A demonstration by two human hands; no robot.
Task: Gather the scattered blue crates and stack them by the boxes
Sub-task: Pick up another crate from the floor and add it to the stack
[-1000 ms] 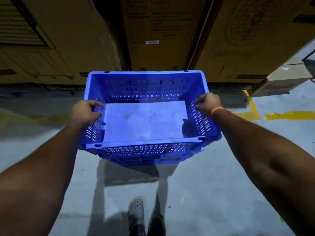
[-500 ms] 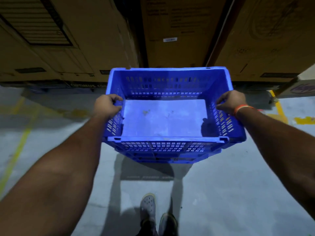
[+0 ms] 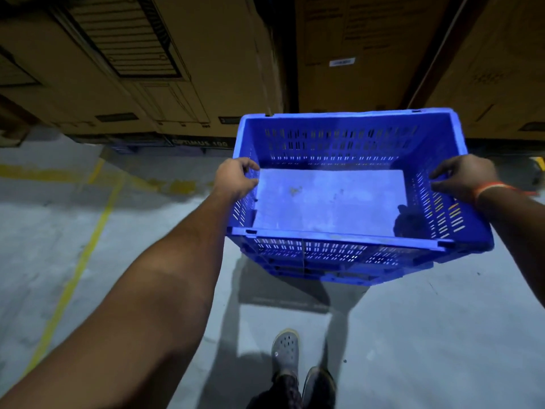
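1. Since the earlier frames, the blue crate (image 3: 348, 196) sits further right in my view, and more of the painted yellow floor line (image 3: 85, 252) shows on the left; my grip looks unchanged.
2. Position: crate carried clear of the grey concrete floor (image 3: 147, 178), just in front of the cardboard boxes (image 3: 182, 69), above and ahead of my feet (image 3: 298, 367). Not yet set down.
3. Left hand (image 3: 234, 180): fingers curled over the crate's left rim, holding it.
4. Right hand (image 3: 466, 177): fingers hooked over the right rim, holding it; an orange band (image 3: 491, 188) sits on that wrist.
5. Handling, my judgement: rigid moulded plastic, empty, so fairly light; it shows no flex under a two-point hold. Smooth rims could slip if one side drops, so opposite rims are the right places to hold.
6. Appearance: bright blue, rectangular, open-topped, walls pierced by rows of slots, solid base, pale and scuffed with a small brownish stain. Further blue edges show beneath it; whether that is a second nested crate, I cannot tell.
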